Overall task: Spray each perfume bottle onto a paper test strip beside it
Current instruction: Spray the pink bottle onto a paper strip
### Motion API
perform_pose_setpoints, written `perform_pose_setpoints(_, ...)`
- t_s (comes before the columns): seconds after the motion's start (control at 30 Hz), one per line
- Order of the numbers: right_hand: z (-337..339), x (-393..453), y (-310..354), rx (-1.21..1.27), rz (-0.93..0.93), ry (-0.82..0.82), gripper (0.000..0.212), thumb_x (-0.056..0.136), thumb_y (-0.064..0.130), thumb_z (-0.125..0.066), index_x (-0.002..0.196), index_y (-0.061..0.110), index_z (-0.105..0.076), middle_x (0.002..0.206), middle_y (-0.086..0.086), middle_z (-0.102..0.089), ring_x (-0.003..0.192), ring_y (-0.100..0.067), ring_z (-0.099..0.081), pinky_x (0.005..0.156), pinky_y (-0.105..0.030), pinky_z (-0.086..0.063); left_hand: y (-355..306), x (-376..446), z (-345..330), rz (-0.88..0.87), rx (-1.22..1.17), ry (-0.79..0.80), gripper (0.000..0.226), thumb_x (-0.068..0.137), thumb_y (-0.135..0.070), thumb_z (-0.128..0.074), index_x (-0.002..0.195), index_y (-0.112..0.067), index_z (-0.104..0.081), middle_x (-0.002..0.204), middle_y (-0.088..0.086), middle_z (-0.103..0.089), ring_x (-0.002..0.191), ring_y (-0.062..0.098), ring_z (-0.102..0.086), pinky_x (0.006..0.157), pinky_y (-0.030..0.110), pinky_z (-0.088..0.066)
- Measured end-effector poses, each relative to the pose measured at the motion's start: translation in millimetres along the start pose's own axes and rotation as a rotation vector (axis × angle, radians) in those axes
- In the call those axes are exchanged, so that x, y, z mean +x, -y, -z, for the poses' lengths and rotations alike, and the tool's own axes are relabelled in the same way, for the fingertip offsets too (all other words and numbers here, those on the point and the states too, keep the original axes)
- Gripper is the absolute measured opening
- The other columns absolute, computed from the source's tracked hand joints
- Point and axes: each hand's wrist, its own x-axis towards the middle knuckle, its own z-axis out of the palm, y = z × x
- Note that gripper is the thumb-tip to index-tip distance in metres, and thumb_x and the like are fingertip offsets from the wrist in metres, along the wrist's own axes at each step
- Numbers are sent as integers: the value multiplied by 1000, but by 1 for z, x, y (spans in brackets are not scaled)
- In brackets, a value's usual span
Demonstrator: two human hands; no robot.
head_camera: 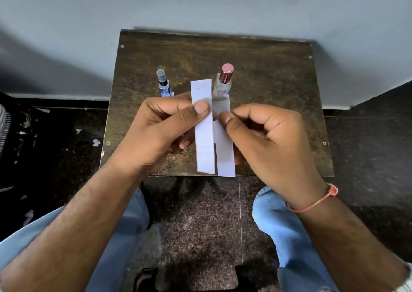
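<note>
Two perfume bottles stand on a small dark wooden table (267,86): a blue bottle with a clear cap (164,84) at the left and a clear bottle with a pink metallic cap (224,77) at the right. My left hand (160,131) pinches one white paper strip (204,140) between thumb and fingers. My right hand (269,140) pinches a second white strip (225,155) right beside it. Both strips are held upright above the table's middle, side by side and slightly overlapping, in front of the bottles. The lower parts of both bottles are hidden behind my hands and the strips.
The table stands against a pale wall (200,6). A dark speckled floor (196,224) lies below, with paper scraps (96,142) at the left. My knees in blue jeans (285,224) sit close to the table's front edge.
</note>
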Motion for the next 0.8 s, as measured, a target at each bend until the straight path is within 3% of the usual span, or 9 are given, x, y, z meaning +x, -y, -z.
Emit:
perform_pose_setpoints(0.1,-1,0,-4,-17,0,39,15,105,22,-72,98,13,-82,68,-5,-76,52,-30,-72,46,-38,-60,2,1,-1,14,-3,21,33,96,-27,-78,99,6,-81,75,-7,-67,46,6,-40,43,15,-28)
perform_pose_setpoints(0.17,-2,1,-7,-32,0,65,15,106,24,-71,103,14,-82,71,-4,-77,54,-34,-72,46,-49,-62,2,1,-1,30,-5,9,40,92,-31,-74,109,5,-80,85,-7,-70,48,7,-40,44,16,-27)
perform_pose_setpoints(0.27,-3,1,-10,-56,23,27,19,103,33,-72,111,20,-82,73,-3,-77,53,-39,-70,44,-59,-57,1,2,0,32,-6,-14,33,92,-32,-75,101,-2,-84,92,-2,-69,49,9,-39,45,18,-25)
perform_pose_setpoints(0.43,-4,0,-2,-101,170,-123,5,100,26,-78,100,22,-81,67,-4,-68,48,-30,-64,43,-47,-50,1,2,3,39,-18,-30,25,97,-30,-72,101,-9,-85,90,-11,-68,51,9,-38,47,18,-25)
perform_pose_setpoints(0.57,-8,-1,-3,-86,159,-65,7,97,31,-82,98,24,-83,64,0,-68,46,-23,-63,44,-44,-51,-1,1,4,29,12,-14,23,96,-32,-70,100,-16,-87,97,-10,-69,53,9,-39,47,20,-27)
perform_pose_setpoints(0.8,-12,0,-9,-66,127,-72,11,94,35,-85,101,28,-80,69,-1,-71,47,-28,-65,43,-46,-52,0,1,5,26,7,-9,21,98,-29,-71,101,-15,-87,103,-6,-66,57,9,-39,50,25,-26)
